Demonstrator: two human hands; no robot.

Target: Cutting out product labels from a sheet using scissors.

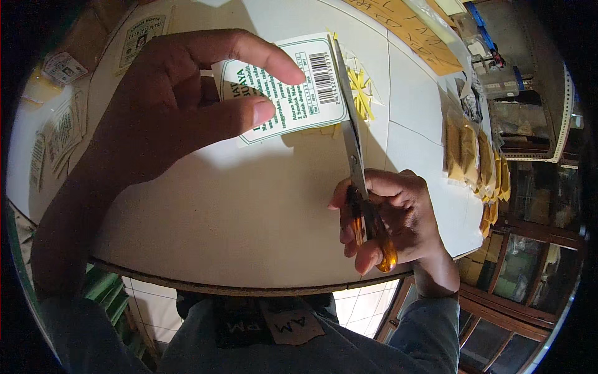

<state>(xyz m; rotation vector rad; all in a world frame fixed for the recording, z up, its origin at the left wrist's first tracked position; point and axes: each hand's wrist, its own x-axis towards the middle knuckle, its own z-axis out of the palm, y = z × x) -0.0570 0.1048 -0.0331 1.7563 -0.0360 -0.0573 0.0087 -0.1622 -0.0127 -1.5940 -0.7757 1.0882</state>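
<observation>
My left hand (187, 98) pinches a printed paper label (289, 114) between thumb and forefinger above the table. The label is white with green lettering, a green border and a barcode. My right hand (392, 210) grips a pair of scissors (353, 161) with amber-coloured handles. The blades point away from me and lie along the label's right edge, nearly closed. Beyond the blades, thin yellow and white paper strips (362, 98) lie in a loose heap on the tabletop.
Cut labels (63, 128) lie at the left of the white table (233, 224), with another label (142, 39) farther back. Filled plastic packets (462, 149) line the right side. A cardboard piece with handwriting (411, 32) lies at the back. Wood-framed glass cabinets (518, 271) stand at right.
</observation>
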